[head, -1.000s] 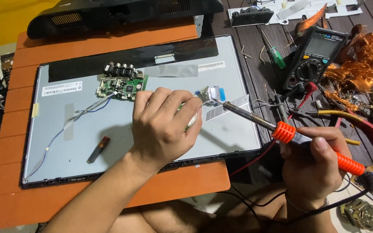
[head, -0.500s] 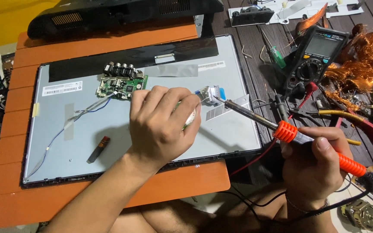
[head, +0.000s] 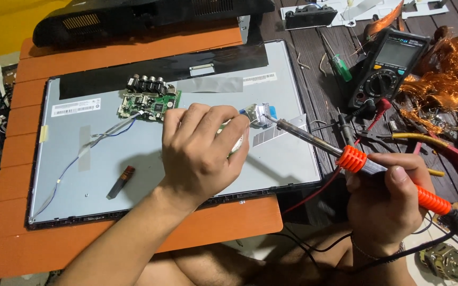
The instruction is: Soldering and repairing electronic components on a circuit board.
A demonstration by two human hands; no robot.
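A grey metal display panel back (head: pixel 133 175) lies on an orange table (head: pixel 133 249). My left hand (head: pixel 202 153) rests on the panel with its fingers curled around a small pale part (head: pixel 235 142), mostly hidden. Just beyond the fingertips lies a flat ribbon cable end with a blue tab (head: pixel 261 112). My right hand (head: pixel 385 204) grips the orange handle of a soldering iron (head: pixel 345 156). The iron's tip touches the ribbon cable end. A small green circuit board (head: pixel 149 100) sits on the panel left of my left hand.
A black multimeter (head: pixel 385 66) with red and black probes lies to the right, beside tangled copper wire (head: pixel 446 69) and red-handled pliers (head: pixel 451 153). A dark monitor shell (head: pixel 149 18) lies at the back. A small brown-and-black piece (head: pixel 120 181) and thin wires lie on the panel.
The soldering iron tip has moved slightly up and left onto the ribbon cable end. My left hand has shifted a little; its grip looks the same.
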